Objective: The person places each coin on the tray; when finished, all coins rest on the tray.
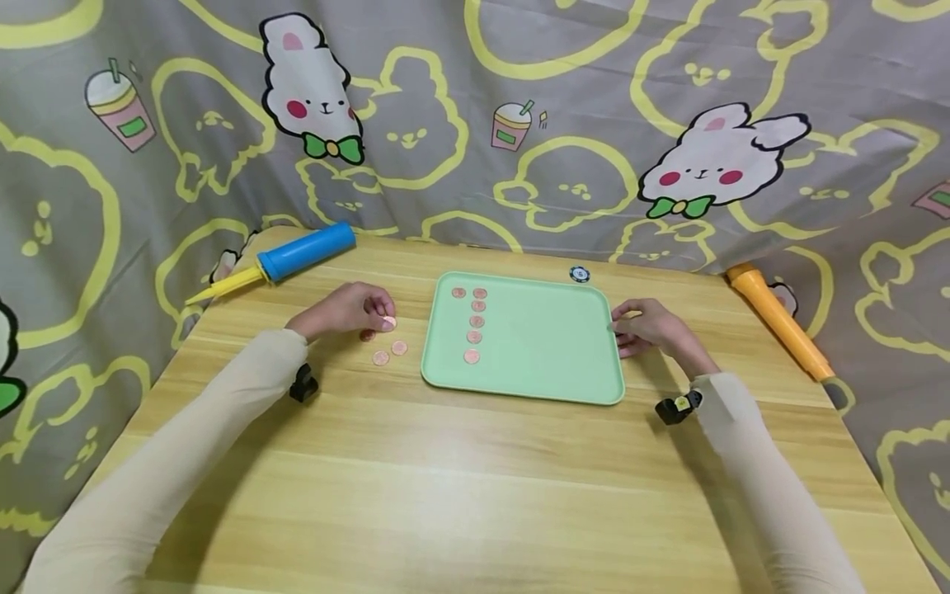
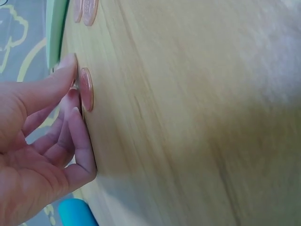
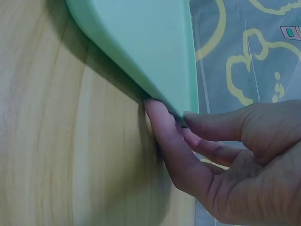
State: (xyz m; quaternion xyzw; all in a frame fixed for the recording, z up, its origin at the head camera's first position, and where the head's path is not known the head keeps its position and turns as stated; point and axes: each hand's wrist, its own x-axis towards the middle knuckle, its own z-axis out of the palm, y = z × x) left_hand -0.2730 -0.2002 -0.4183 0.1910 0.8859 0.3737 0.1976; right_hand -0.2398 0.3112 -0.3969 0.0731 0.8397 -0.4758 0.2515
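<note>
My left hand [image 1: 355,308] is left of the green tray [image 1: 549,346], its thumb and fingertips pinching a copper-coloured coin [image 1: 389,320]. Just below those fingers, another copper coin [image 1: 367,336] lies on the table, partly covered; the left wrist view shows this coin [image 2: 86,89] close beside the fingertips. Two more coins [image 1: 399,348] rest nearby on the wood. Along the tray's left part, several copper coins [image 1: 477,321] form a column, with one coin [image 1: 458,293] beside its top. My right hand [image 3: 211,150] grips the tray's right rim, thumb on the edge and fingers against its underside.
A blue and yellow pump [image 1: 304,254] lies at the table's back left. An orange tube-like thing [image 1: 779,322] lies along the right edge. Behind the tray sits a dark round chip [image 1: 580,274]. A patterned curtain [image 1: 445,124] hangs close behind the wooden table [image 1: 460,487].
</note>
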